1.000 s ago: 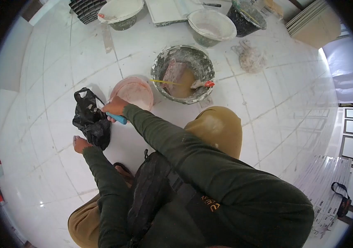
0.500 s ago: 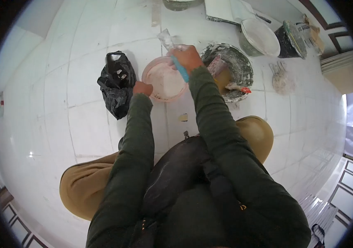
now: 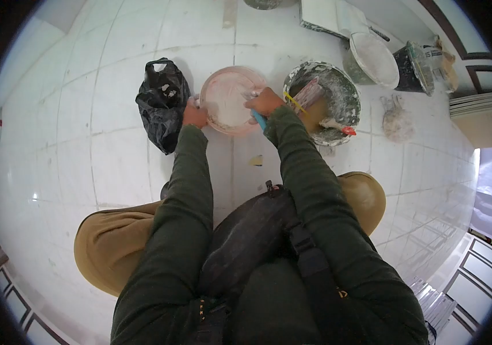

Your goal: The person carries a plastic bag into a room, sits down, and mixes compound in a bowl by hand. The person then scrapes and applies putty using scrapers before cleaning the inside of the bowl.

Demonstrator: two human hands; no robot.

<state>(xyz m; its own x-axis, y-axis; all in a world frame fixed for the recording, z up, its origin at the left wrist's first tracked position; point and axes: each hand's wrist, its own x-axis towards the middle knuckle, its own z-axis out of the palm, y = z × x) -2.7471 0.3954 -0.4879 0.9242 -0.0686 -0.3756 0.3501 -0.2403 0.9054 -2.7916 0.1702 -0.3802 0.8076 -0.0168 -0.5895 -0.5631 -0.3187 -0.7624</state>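
A round pink basin (image 3: 234, 70) with pale powdery or pasty material in it stands on the floor in front of me. My left hand (image 3: 194, 114) is closed on the basin's left rim. My right hand (image 3: 265, 102), over the basin's right side, is wrapped round a putty knife with a turquoise handle (image 3: 260, 121). Its blade points left, over or in the pale material, and is hard to make out; I cannot tell whether it touches. Close beside my left hand lies a crumpled black plastic bag (image 3: 162, 118) with whitish bits on it.
Right of the basin is a dark, plaster-crusted tub (image 3: 344, 92) holding brownish water and tools, one with a red end (image 3: 348, 131). Beyond stand a whitish bucket (image 3: 375, 60) and a dark bucket (image 3: 413, 72). A small yellowish scrap (image 3: 256, 161) lies on the white tiles nearer me.
My right hand has brought the putty knife from above the basin's far right edge down over its contents. My left hand stays at the left rim. The view has shifted slightly.
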